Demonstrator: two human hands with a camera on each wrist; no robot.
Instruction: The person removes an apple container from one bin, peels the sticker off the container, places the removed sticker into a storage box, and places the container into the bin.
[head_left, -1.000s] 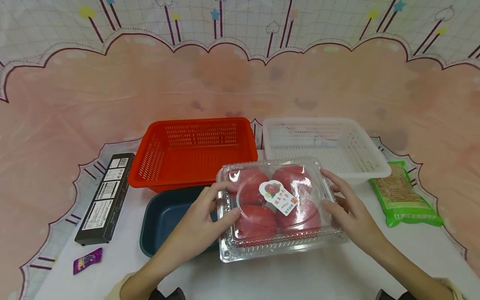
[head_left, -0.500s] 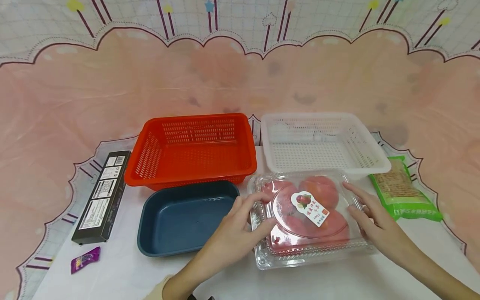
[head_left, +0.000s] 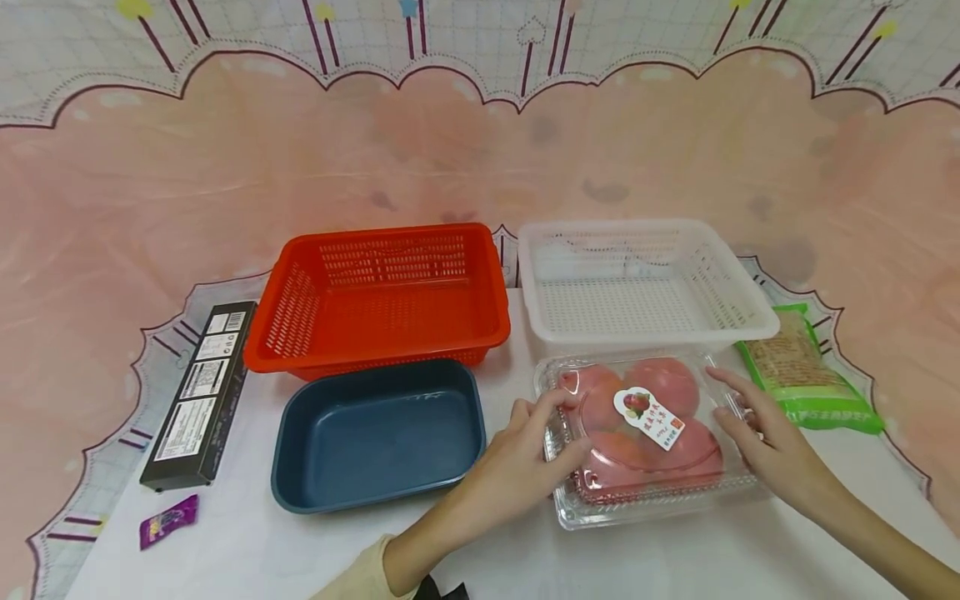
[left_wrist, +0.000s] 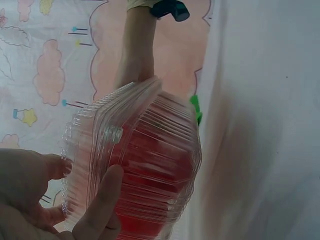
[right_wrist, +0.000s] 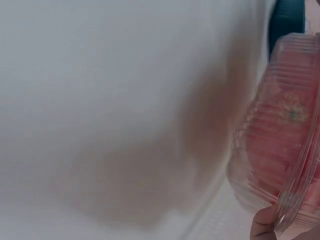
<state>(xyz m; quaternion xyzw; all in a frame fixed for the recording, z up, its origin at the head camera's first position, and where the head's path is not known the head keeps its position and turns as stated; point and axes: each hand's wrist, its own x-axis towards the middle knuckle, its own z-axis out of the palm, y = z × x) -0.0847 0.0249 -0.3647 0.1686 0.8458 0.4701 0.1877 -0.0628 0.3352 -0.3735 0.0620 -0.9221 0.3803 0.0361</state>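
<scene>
Apple clamshell [head_left: 645,458], clear plastic with a fruit-shaped paper label [head_left: 649,418] on its lid, is held over the white bench [head_left: 600,567] to the right of the dark blue tub [head_left: 378,437]. Red apples show through the lid and the ribbed sides. I cannot tell how much gap, if any, lies beneath its base.

Both hands are clamped on the clamshell, one at each end. The left hand [head_left: 528,450], the one nearer the tub, has thumb and forefinger on the lid, with other fingers lower on the side. The right hand [head_left: 780,442] grips the end farther from the tub, a fingertip showing at the rim in the right wrist view.

Just behind the tub is a red slotted basket [head_left: 397,312]; behind it and to the right, a white slotted basket [head_left: 611,308]. Left of the tub lie a long black box [head_left: 198,396] with white labels and, nearer the person, a small purple wrapped packet [head_left: 168,522]. Well to the tub's right is a green packet [head_left: 806,375] with brown contents.
</scene>
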